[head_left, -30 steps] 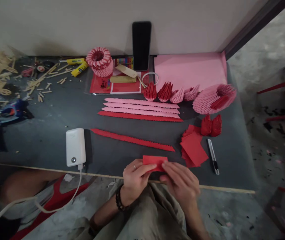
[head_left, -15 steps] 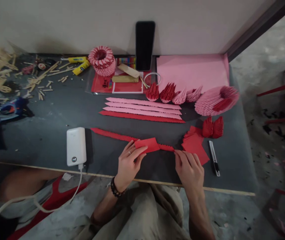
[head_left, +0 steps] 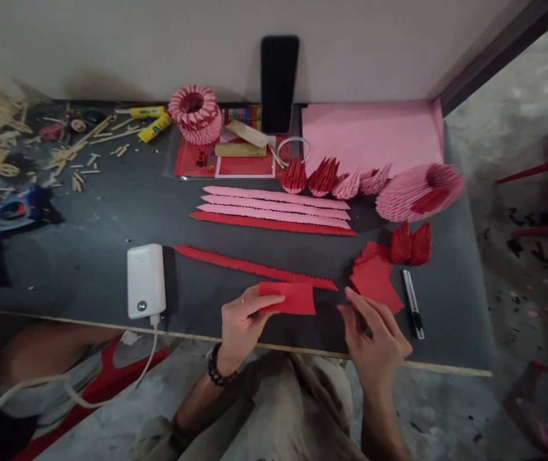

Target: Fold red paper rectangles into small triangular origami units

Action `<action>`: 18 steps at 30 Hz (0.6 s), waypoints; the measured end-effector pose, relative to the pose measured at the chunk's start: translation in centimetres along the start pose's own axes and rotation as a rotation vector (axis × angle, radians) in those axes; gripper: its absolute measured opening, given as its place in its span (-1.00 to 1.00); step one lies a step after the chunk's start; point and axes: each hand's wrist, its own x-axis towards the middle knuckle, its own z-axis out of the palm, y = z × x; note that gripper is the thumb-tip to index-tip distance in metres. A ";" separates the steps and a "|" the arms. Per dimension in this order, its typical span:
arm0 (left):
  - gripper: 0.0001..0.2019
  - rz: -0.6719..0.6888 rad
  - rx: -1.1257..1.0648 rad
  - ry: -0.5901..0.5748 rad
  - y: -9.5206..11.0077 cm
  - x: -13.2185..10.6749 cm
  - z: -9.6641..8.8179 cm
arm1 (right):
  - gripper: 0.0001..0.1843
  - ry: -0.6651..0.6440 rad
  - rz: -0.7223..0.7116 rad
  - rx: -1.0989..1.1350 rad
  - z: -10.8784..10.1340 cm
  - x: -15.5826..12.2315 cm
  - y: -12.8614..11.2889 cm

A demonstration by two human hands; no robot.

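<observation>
The left hand (head_left: 242, 323) pinches a red paper rectangle (head_left: 296, 299) by its left end, thumb flat on top and the other fingers beneath, closed together on it. The paper is in front of the person, over the near part of the surface (head_left: 197, 301); its long axis runs left to right, almost level, with the free short end pointing toward the right hand (head_left: 377, 336). That hand is just beyond this end, well short of touching it: thumb and forefinger are slightly parted, with nothing visible between them.

Behind the paper lies a toothed red strip (head_left: 235, 264), its long axis slanting from far left to near right, tapering to a point at each end. The paper's upper edge overlaps it in view; whether they touch, I cannot tell. Loose red sheets (head_left: 377, 285) are fanned out beyond the right hand's fingertips, and a cutter (head_left: 413, 304) lies beside them, its length running away from the person.
</observation>
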 end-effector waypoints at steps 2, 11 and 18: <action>-0.87 -0.040 -0.126 -0.024 0.6 -0.4 0.3 | -0.38 -0.092 0.023 0.198 -0.3 -0.6 -0.7; -0.87 -0.230 -0.346 -0.041 1.4 -1.4 1.6 | -0.86 -0.217 0.269 0.559 0.8 -2.6 -2.4; -0.90 -0.442 -0.429 0.176 1.7 -2.9 3.7 | -0.85 0.017 0.684 0.911 2.7 -2.6 -5.0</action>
